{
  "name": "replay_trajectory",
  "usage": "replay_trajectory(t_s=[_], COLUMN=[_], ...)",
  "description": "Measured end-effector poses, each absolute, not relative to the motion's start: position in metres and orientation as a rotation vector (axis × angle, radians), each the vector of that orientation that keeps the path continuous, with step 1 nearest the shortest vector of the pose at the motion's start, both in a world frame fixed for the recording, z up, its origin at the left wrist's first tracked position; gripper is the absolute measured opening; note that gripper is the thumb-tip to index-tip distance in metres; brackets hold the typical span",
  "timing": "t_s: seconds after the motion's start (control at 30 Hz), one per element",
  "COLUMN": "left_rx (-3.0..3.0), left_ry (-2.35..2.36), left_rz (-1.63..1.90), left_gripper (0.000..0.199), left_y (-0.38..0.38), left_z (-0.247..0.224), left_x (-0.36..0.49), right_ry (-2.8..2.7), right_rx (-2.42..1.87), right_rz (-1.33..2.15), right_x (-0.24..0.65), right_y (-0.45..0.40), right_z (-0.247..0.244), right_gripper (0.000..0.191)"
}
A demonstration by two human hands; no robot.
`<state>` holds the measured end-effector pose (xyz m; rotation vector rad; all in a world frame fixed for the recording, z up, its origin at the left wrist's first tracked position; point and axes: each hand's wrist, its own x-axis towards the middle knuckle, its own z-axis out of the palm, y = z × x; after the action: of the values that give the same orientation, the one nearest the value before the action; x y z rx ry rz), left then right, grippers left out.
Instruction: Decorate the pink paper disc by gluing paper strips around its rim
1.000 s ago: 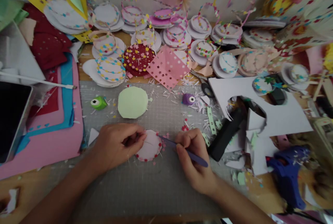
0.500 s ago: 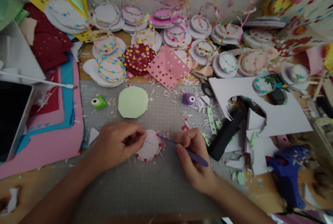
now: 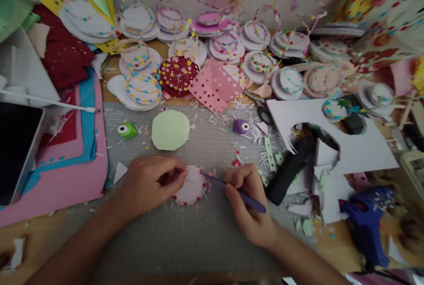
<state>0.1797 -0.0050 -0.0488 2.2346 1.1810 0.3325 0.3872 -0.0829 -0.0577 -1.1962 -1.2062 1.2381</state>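
A small white paper disc (image 3: pixel 191 184) with red and pink flowers round its edge lies on the grey cutting mat (image 3: pixel 159 241). My left hand (image 3: pixel 157 181) is at the disc's left edge, thumb and forefinger pinched; a fine thread hangs near the fingers, but what they grip is too small to make out. My right hand (image 3: pixel 250 203) holds a purple pointed tool (image 3: pixel 252 202) like a pen, its tip at the disc's upper right edge. Small pink flowers (image 3: pixel 212 173) lie beside the tip. Above the disc is a pale green paper round (image 3: pixel 170 130).
Green (image 3: pixel 127 130) and purple (image 3: pixel 241 126) punches stand on the mat. Decorated paper discs line the back. Cut white paper (image 3: pixel 357 143), a black tool (image 3: pixel 287 172) and a blue glue gun (image 3: pixel 367 221) lie right; coloured sheets (image 3: pixel 76 179) and a tablet (image 3: pixel 16 148) are left.
The view has shifted very slightly. Both hands, the disc and the purple tool keep nearly the same places relative to each other.
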Motion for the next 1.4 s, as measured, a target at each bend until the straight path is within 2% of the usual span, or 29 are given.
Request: replay_trajectory(t_s=[0.6,0.87,1.0,1.2,1.4], left_rx=[2.23,2.21,2.16,2.037,1.884], left_ry=[1.178,1.201,1.2,1.158,1.143], left_rz=[0.339,0.308,0.309,0.367,0.497], left_gripper=[0.012,0.016,0.022,0.034,0.041], left_y=[-0.005,-0.005,-0.005,-0.003,-0.004], left_z=[-0.047,-0.05,-0.052,-0.055,-0.057], left_x=[0.18,0.179,0.178,0.175,0.176], right_ry=[-1.219,-0.866,-0.777,-1.018,-1.203], right_rx=[-1.188,-1.201,-1.347,-1.457,-1.476], right_rz=[1.228,0.844,0.706,0.458,0.437], right_x=[0.388,0.406,0.42,0.428,0.431], right_y=[-0.084,-0.085,-0.079,-0.067,-0.067], right_z=[-0.055,-0.05,-0.05,-0.044,-0.052], right_gripper=[0.013,0.005,0.011,0.015,0.018])
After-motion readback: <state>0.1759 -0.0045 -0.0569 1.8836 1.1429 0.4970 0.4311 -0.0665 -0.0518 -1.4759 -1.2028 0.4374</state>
